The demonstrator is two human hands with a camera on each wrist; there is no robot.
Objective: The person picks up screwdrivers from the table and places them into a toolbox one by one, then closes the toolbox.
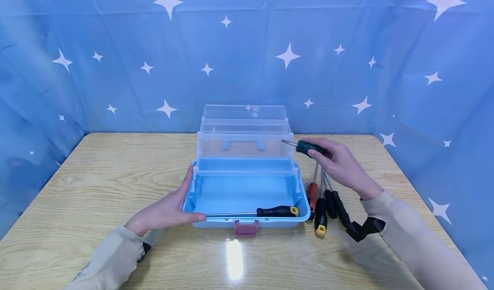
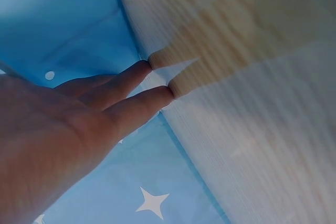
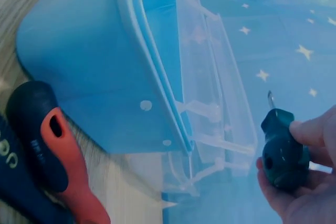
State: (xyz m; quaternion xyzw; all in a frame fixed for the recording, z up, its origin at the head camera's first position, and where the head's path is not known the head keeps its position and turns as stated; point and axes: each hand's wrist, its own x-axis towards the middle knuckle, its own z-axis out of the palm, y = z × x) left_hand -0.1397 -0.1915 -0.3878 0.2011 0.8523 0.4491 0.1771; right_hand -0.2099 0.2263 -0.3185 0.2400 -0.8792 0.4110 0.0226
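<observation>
My right hand point(image 1: 339, 161) grips a short screwdriver point(image 1: 311, 148) by its dark green handle, above the table just right of the toolbox. Its metal tip points left, toward the raised clear trays. The light blue toolbox point(image 1: 247, 223) stands open, with a pink latch point(image 1: 245, 228) at the front. Inside, along the front wall, lies a long screwdriver point(image 1: 277, 212) with a black and yellow handle. My left hand point(image 1: 170, 208) rests against the toolbox's left side, fingers straight, thumb at the front rim. In the left wrist view, its fingertips point(image 2: 169, 94) show beyond the palm.
Several screwdrivers lie on the wooden table point(image 1: 115, 174) right of the toolbox: one red-handled point(image 1: 311, 193), one black and yellow point(image 1: 320, 217), others black point(image 1: 340, 206). Clear plastic trays point(image 1: 247, 146) rise at the toolbox's back. A blue star-patterned curtain point(image 1: 247, 41) surrounds the table.
</observation>
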